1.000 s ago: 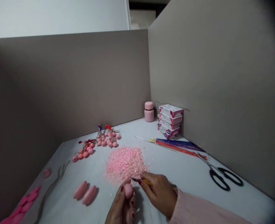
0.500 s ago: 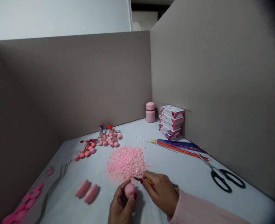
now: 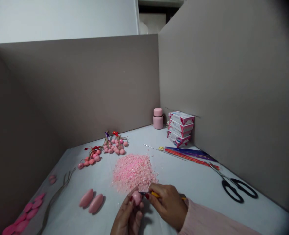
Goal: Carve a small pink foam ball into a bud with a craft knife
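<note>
Between the fingers of my left hand (image 3: pixel 127 215) is a small round pink ball (image 3: pixel 137 197), soap-like in look. My right hand (image 3: pixel 167 202) is closed around a craft knife (image 3: pixel 155 194) with a yellow handle. Its dark blade points left and meets the ball's right side; whether it cuts in, I cannot tell. Just beyond both hands lies a heap of pink shavings (image 3: pixel 134 171). Two smooth pink ovals (image 3: pixel 95 204) rest on the table to the left of my left hand.
Bunches of pink balls on stems (image 3: pixel 113 147) lie at the back left. Scissors (image 3: pixel 232 186) and red and purple strips (image 3: pixel 191 155) are on the right. Stacked boxes (image 3: pixel 180 129) and a pink flask (image 3: pixel 158 118) stand in the corner between grey partitions (image 3: pixel 220 81). Twine (image 3: pixel 51 202) runs along the left.
My left hand has turned, with its fingers now curled differently around the ball. The knife blade has come down from above the ball to its right side.
</note>
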`<state>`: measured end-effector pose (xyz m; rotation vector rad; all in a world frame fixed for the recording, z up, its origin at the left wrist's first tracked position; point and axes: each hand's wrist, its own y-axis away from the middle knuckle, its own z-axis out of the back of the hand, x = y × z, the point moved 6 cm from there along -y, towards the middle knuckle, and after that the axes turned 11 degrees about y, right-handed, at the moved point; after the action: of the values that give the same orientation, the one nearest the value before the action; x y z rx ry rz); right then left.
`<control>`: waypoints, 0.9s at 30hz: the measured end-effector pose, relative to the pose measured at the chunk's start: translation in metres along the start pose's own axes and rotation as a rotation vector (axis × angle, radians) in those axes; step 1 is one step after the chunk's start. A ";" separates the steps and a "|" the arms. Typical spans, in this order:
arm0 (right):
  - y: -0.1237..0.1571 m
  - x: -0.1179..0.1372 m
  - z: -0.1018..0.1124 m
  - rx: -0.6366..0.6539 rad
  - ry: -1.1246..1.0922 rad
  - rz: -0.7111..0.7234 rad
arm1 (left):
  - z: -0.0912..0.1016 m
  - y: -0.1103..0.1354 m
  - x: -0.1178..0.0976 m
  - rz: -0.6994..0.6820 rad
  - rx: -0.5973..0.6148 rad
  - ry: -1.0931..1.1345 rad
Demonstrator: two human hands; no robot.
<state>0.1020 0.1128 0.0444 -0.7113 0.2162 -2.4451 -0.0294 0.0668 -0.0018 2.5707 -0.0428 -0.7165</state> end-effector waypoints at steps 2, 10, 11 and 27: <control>0.000 0.001 0.000 0.003 -0.001 -0.004 | -0.002 0.000 -0.001 -0.025 -0.001 0.014; 0.002 0.009 0.002 0.013 -0.035 0.050 | -0.001 -0.006 0.001 -0.080 -0.001 0.011; 0.002 0.010 0.002 0.013 -0.036 0.057 | -0.002 -0.006 0.002 -0.066 0.015 0.010; -0.006 -0.005 0.009 -0.019 0.046 -0.062 | 0.001 -0.006 0.002 -0.054 0.006 -0.085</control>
<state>0.1068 0.1203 0.0514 -0.6795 0.2394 -2.5237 -0.0286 0.0715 -0.0058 2.5547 -0.0031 -0.8461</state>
